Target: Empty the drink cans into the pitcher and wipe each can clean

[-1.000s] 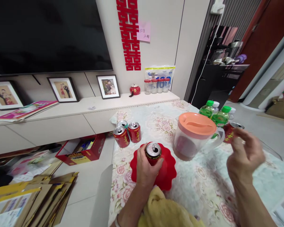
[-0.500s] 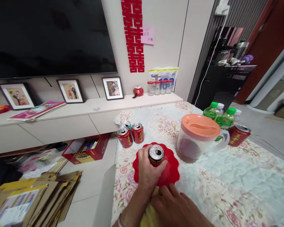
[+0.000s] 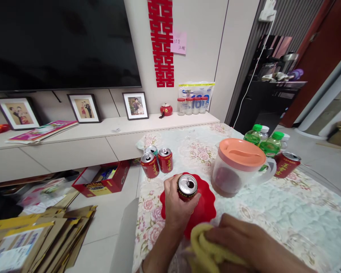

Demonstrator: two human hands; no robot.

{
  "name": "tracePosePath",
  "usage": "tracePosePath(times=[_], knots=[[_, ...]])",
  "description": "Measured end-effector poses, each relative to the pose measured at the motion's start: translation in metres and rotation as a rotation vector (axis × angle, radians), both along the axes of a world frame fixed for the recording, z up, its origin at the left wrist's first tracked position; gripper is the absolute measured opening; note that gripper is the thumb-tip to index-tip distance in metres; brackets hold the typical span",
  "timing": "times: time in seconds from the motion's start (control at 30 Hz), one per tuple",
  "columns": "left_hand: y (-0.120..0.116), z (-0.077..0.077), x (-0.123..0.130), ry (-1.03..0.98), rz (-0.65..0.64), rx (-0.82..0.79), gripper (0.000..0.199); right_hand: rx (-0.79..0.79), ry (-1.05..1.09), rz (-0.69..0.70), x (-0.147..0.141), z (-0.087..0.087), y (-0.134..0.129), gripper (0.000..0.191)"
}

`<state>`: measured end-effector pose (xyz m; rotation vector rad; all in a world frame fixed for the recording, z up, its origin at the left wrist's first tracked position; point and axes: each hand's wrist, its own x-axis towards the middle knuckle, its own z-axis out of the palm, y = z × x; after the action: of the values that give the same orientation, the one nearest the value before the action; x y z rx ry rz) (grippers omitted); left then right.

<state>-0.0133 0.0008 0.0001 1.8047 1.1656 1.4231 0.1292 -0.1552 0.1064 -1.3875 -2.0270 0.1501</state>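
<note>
My left hand is wrapped round an opened drink can, which stands upright over the red scalloped plate. Whether the can rests on the plate is hidden. In my right hand, blurred by motion, a yellow cloth is bunched up at the near edge of the plate. To the plate's right stands a clear pitcher with an orange lid and dark contents. Several more opened cans stand behind to the left, among them a red can.
A floral tablecloth covers the table. Green-capped bottles and another red can stand at the right. Beyond the table runs a white cabinet with framed photos and glass jars. Flattened cardboard and a red box lie on the floor.
My right hand has lifted the yellow cloth and moved right, away from my left wrist. The can and my left hand have stayed nearly in place.
</note>
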Motion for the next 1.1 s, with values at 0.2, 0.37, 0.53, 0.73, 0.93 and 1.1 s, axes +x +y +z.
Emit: tracePosePath(times=[0.2, 0.37, 0.53, 0.73, 0.93, 1.1], knots=[[-0.004, -0.001, 0.003, -0.058, -0.006, 0.041, 0.055, 0.193, 0.032, -0.235, 0.03, 0.016, 0.007, 0.029], [-0.012, 0.005, 0.003, -0.111, -0.139, -0.023, 0.061, 0.307, 0.066, -0.332, 0.024, -0.009, 0.025, 0.035], [-0.021, 0.005, 0.003, -0.143, -0.21, -0.074, 0.063, 0.328, 0.071, -0.299, 0.008, -0.027, 0.04, 0.034], [-0.025, 0.004, -0.001, -0.152, -0.204, -0.078, 0.044, 0.267, 0.032, -0.236, -0.011, -0.039, 0.047, 0.043], [-0.022, -0.003, 0.0, -0.088, -0.075, -0.052, 0.041, 0.331, -0.053, -0.31, -0.022, -0.044, 0.046, 0.035], [-0.023, -0.006, 0.006, -0.034, 0.015, 0.039, 0.043, 0.299, -0.024, -0.291, -0.025, -0.035, 0.04, 0.029]])
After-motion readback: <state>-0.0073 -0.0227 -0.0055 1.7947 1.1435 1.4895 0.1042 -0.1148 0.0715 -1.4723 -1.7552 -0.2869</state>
